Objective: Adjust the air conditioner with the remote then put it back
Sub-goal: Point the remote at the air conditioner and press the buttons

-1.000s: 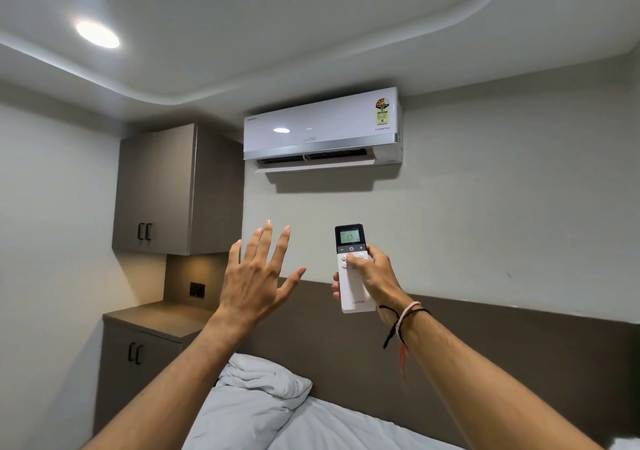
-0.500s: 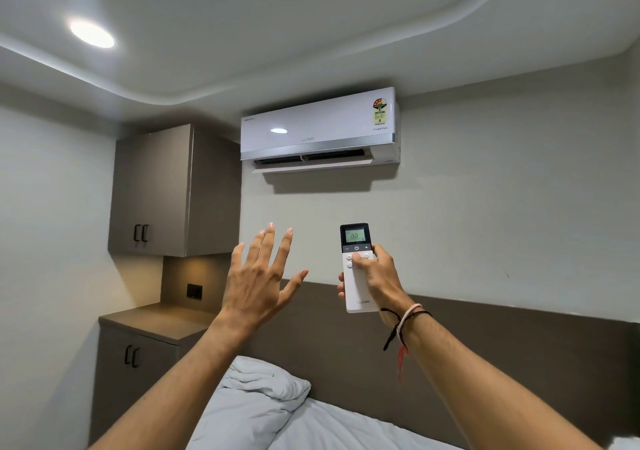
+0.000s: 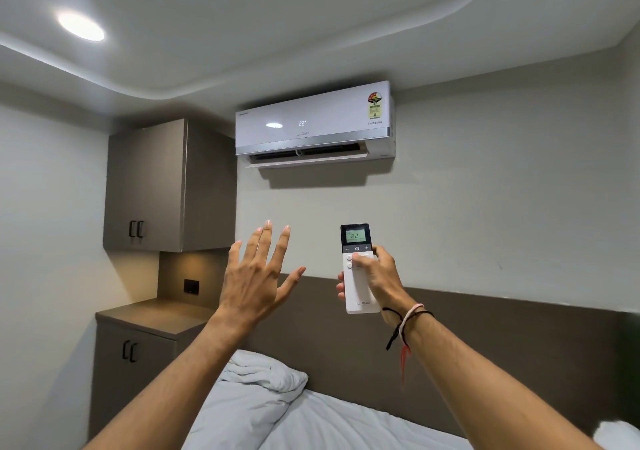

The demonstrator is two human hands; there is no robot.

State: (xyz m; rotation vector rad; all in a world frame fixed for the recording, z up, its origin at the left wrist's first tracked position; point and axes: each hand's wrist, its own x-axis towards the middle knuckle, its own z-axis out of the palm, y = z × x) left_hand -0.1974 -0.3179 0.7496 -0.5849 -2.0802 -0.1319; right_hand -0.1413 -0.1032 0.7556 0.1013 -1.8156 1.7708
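Counter: below and to the left of my left hand, well apart from it, under a wall cupboard.
Left hand: raised with the palm away from me, fingers straight and spread. It holds nothing and touches nothing.
AC: high on the wall, above the gap between my two hands and well apart from both. Its flap is open and its front reads 22.
Remote: in my right hand, just right of my left hand but not touching it. Its long axis is upright with the screen end up, toward the AC. The screen also reads 22.
Right hand: clamped round the remote's lower half. My fingers wrap behind it, with the tips showing at its left edge, and my thumb lies across the buttons below the screen.
Stage: the two displays agree, so I judge the adjusting is done or nearly done. The remote is not yet put back.
Next move turns on: my right hand already has the remote, so that hand carries it. No holder is in view. If the counter is its place, that lies down and left, on my free left hand's side, so I would either reach across or pass the remote over.
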